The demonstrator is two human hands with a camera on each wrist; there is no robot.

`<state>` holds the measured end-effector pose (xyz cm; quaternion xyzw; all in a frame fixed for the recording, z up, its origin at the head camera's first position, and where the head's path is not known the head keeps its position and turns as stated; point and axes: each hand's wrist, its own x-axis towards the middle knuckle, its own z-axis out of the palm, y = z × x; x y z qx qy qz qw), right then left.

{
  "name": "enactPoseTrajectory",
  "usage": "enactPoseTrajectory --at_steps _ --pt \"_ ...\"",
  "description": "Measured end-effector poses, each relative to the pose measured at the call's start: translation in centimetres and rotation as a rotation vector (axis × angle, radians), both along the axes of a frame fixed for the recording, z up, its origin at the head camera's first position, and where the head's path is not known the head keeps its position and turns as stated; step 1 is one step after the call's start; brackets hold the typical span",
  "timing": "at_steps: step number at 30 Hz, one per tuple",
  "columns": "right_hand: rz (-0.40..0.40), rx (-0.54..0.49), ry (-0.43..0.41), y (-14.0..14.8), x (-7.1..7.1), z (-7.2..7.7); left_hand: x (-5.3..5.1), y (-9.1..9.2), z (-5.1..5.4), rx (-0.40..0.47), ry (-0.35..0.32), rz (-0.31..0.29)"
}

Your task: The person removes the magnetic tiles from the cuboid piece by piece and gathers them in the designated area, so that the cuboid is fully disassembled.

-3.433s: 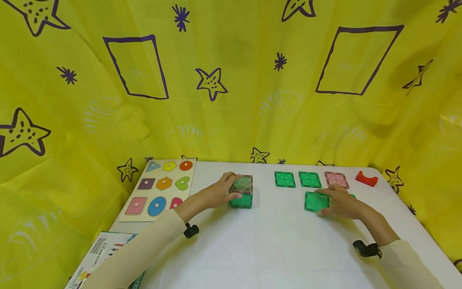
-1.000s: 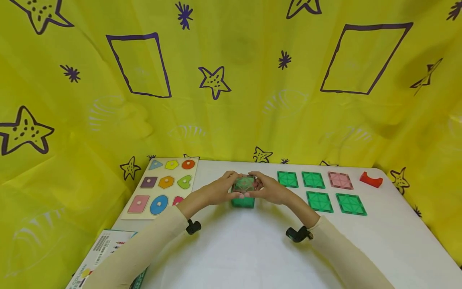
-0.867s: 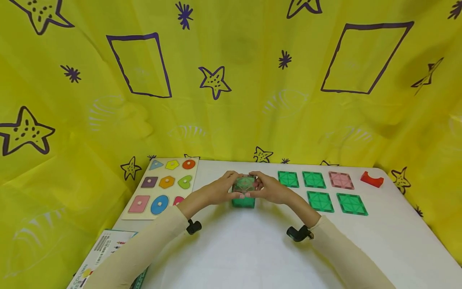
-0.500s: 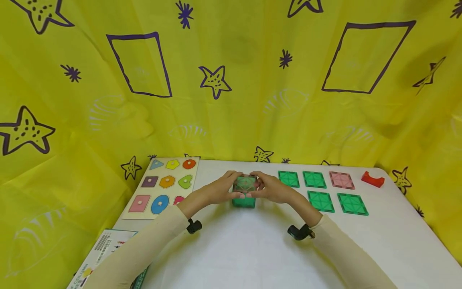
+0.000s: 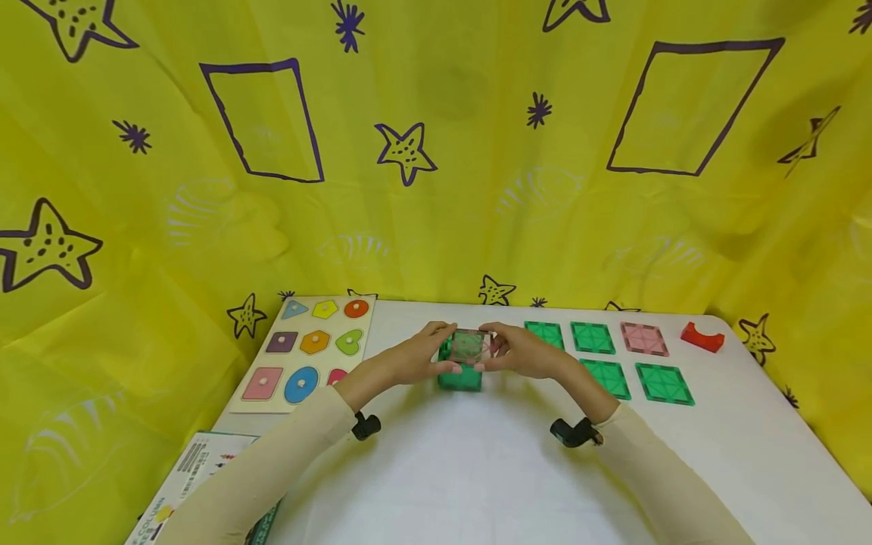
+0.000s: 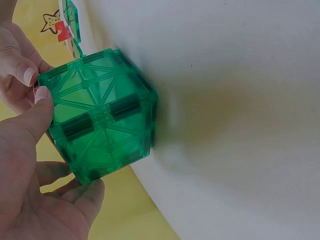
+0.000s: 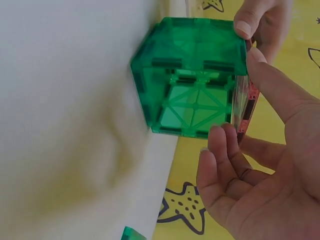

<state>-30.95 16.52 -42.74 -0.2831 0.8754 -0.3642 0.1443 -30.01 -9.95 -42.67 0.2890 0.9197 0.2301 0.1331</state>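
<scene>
A green cube (image 5: 459,380) built of see-through magnetic tiles stands on the white table, a pink magnetic tile (image 5: 473,347) lying over its top and sticking out past the right edge. My left hand (image 5: 411,360) grips the cube from the left, thumb in front and fingers behind. The pink tile's right part is pinched by my right hand (image 5: 523,353). In the left wrist view the cube's green walls (image 6: 102,112) are joined edge to edge. The right wrist view looks into the cube through an unfilled side, with the pink tile (image 7: 250,107) along its top.
To the right lie green tiles (image 5: 593,338) in two rows, one pink tile (image 5: 645,340) and a red curved block (image 5: 703,338). A shape puzzle board (image 5: 306,362) is at the left, with a printed box (image 5: 194,463) nearer. Yellow patterned cloth surrounds the table.
My right hand came from the loose tiles at the right to the cube. In the last half second it has shifted right, and the pink tile has slid right on the cube's top.
</scene>
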Motion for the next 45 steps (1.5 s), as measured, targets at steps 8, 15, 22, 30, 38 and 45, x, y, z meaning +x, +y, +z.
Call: enactPoseTrajectory --at_steps 8,15,22,30,38,45 --pt "0.003 0.058 0.106 0.7 0.2 0.5 0.0 0.1 0.0 -0.02 -0.014 -0.017" --pt "0.001 0.064 0.163 1.7 0.5 0.3 -0.1 0.1 0.0 -0.03 -0.026 -0.013" --pt "-0.043 0.033 0.123 4.2 0.7 0.3 -0.1 0.0 0.0 -0.04 -0.02 -0.014" --pt "-0.122 0.078 0.089 7.9 1.1 -0.1 -0.1 0.0 0.0 -0.032 -0.032 -0.006" --pt "-0.137 0.125 0.068 10.8 2.4 -1.4 0.1 0.0 0.1 -0.028 -0.029 0.001" --pt "-0.135 0.136 0.061 11.5 2.7 -2.8 -0.1 0.0 0.0 -0.034 -0.021 0.0"
